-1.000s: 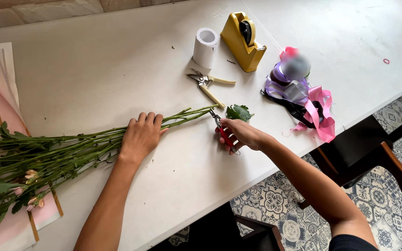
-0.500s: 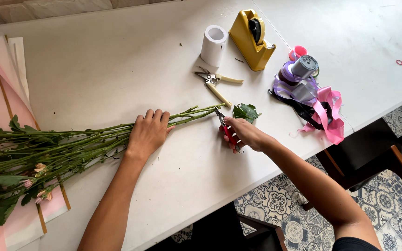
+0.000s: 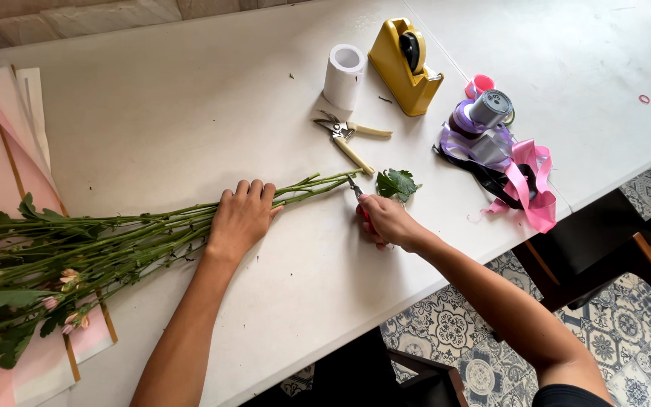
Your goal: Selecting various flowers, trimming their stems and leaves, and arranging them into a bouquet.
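While the left hand [image 3: 241, 218] presses flat, fingers spread, on the flower stems [image 3: 190, 226] across the bench [image 3: 190, 113], the right hand [image 3: 386, 220] grips red-handled snips [image 3: 357, 197] at their 3 o'clock ends: trimming step; next needs a squeeze.

Flower stems [image 3: 152, 234]: long green bunch laid flat on the table [image 3: 190, 113], cut ends pointing right, leafy heads with pale pink buds at left over pink paper. Bunch is pinned mid-length under the left hand [image 3: 241, 218]. Red-handled shears [image 3: 359, 197] are gripped in the right hand [image 3: 386, 220], blade tips at the stem ends.
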